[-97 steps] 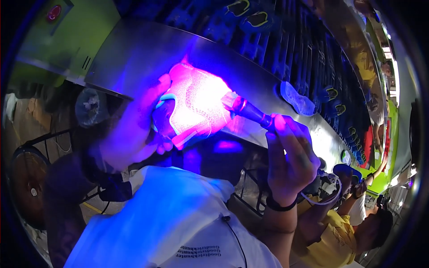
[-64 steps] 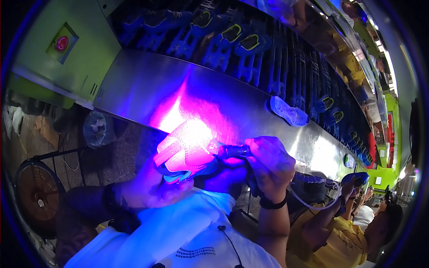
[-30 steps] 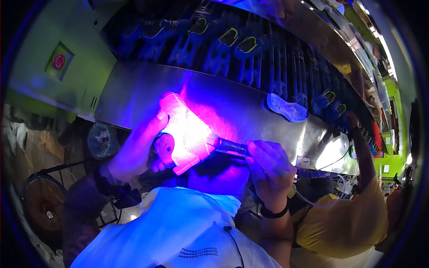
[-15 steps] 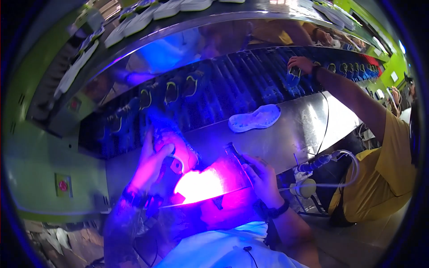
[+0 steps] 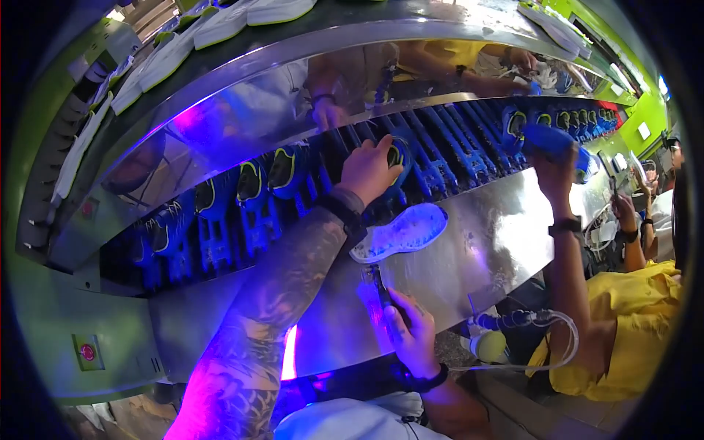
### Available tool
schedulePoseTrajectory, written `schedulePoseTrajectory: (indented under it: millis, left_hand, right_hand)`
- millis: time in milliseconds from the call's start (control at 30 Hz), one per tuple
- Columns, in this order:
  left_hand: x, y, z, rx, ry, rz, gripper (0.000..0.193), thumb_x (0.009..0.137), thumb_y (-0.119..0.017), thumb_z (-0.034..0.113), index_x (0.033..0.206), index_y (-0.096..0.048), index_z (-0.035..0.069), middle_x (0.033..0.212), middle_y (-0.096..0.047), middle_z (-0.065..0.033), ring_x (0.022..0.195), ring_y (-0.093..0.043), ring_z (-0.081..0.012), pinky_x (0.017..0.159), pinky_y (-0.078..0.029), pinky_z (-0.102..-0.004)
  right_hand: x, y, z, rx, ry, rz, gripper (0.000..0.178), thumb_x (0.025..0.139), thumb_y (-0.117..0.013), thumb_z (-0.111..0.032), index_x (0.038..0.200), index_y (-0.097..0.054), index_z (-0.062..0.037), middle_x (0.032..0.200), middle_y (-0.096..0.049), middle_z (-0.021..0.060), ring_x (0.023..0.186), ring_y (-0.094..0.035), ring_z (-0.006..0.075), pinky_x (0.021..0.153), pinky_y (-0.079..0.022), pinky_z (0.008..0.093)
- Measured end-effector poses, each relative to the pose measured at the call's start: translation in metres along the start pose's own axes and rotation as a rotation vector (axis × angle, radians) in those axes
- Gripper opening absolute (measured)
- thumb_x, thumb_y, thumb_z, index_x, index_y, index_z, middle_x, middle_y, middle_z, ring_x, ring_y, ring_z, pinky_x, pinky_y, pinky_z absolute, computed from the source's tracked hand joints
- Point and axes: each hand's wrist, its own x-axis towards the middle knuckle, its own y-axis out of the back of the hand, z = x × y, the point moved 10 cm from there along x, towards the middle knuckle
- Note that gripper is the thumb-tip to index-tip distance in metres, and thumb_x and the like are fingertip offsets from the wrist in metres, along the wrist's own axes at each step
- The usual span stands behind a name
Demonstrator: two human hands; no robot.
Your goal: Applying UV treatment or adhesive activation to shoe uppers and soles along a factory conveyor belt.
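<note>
Out over the conveyor rack, my left hand [image 5: 370, 169] has its fingers closed at the collar of a blue shoe upper [image 5: 400, 167] with a yellow-green lined opening. Part of that upper is hidden behind the hand. My right hand [image 5: 414, 330] grips the dark handle of a brush [image 5: 381, 290], its tip pointing away from me over the metal table. Just beyond the brush tip lies a pale shoe sole [image 5: 403, 233], lit violet.
Blue slatted holders [image 5: 253, 220] carry several blue uppers along the rack. White soles [image 5: 220, 29] line the shelf above. On the right, a co-worker's hand [image 5: 557, 172] holds another blue shoe. A bright violet-pink light [image 5: 290, 352] glows at the table's near edge.
My left hand has gone from the pink-lit area near me, where it held a shoe upper, forward and right to the rack. My right hand and brush have dropped slightly. The co-worker has lifted a shoe.
</note>
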Motion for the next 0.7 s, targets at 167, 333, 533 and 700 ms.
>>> schedulePoseTrajectory:
  millis: [167,333,533,700]
  left_hand:
    - [0.025,0.044,-0.064,-0.064,0.025,-0.131,0.055,0.088,-0.071,0.049,0.121,-0.067,0.006,0.099,-0.072,-0.0214,0.095,-0.070,-0.0375,0.086,-0.053,-0.0470]
    - [-0.008,0.077,-0.133,0.421,-0.086,0.026,0.054,0.078,-0.081,0.034,0.123,-0.066,0.007,0.112,-0.070,-0.0211,0.107,-0.066,-0.0389,0.095,-0.051,-0.0467]
    - [-0.012,0.043,-0.051,0.108,-0.017,-0.137,0.066,0.073,-0.083,0.034,0.129,-0.061,0.007,0.116,-0.066,-0.0237,0.109,-0.063,-0.0400,0.095,-0.051,-0.0472]
    - [0.020,0.028,-0.075,-0.288,0.255,-0.574,0.055,0.082,-0.076,0.048,0.113,-0.067,0.004,0.101,-0.065,-0.0163,0.105,-0.064,-0.0303,0.089,-0.054,-0.0469]
  right_hand:
    - [-0.003,0.007,0.009,0.107,-0.201,-0.042,0.030,0.097,-0.066,-0.008,0.123,-0.066,0.0064,0.095,-0.068,0.0115,0.084,-0.064,0.0171,0.077,-0.050,0.0303]
    - [0.002,0.004,-0.012,0.032,-0.026,-0.081,0.031,0.097,-0.066,-0.008,0.126,-0.066,0.0036,0.090,-0.069,0.0130,0.071,-0.069,0.0173,0.067,-0.053,0.0292]
    - [-0.006,-0.002,-0.002,0.095,-0.129,-0.123,0.032,0.097,-0.065,-0.005,0.127,-0.063,0.0070,0.099,-0.067,0.0123,0.074,-0.066,0.0144,0.068,-0.051,0.0276]
    - [-0.006,-0.001,0.004,0.108,-0.195,-0.086,0.031,0.098,-0.064,-0.005,0.127,-0.063,0.0075,0.098,-0.067,0.0105,0.076,-0.065,0.0135,0.067,-0.051,0.0272]
